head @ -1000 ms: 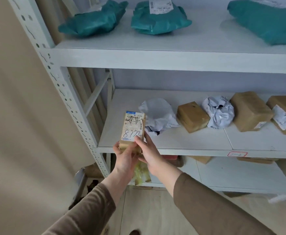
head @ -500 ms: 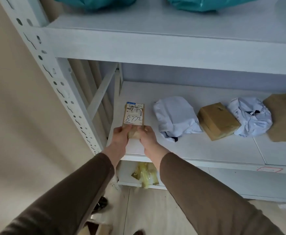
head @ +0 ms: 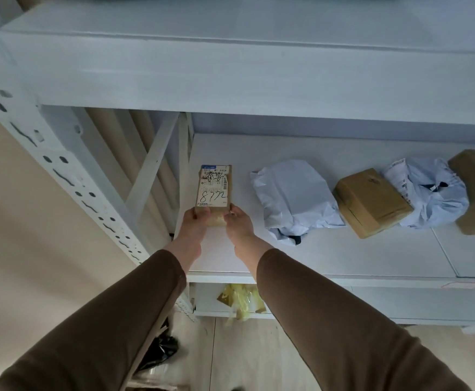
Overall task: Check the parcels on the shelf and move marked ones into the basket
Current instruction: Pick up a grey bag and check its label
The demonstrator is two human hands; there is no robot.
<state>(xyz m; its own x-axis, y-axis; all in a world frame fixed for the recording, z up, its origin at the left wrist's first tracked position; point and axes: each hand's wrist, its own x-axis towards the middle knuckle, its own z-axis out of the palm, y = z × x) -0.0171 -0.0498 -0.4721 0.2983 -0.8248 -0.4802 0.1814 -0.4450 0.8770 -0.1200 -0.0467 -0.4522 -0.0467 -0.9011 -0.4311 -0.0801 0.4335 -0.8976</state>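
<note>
While both sleeves stretched forward, I saw the labelled brown parcel (head: 213,190) lying at the shelf (head: 329,255) board's left end, near the side brace, bare board open toward the white bag (head: 294,193). Left hand (head: 195,224) and right hand (head: 237,222) pinched its near end, thumbs on top.

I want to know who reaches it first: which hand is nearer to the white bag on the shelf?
Right. The right hand grips the labelled box's right side, facing the white bag; the left hand holds the box's far side.
</note>
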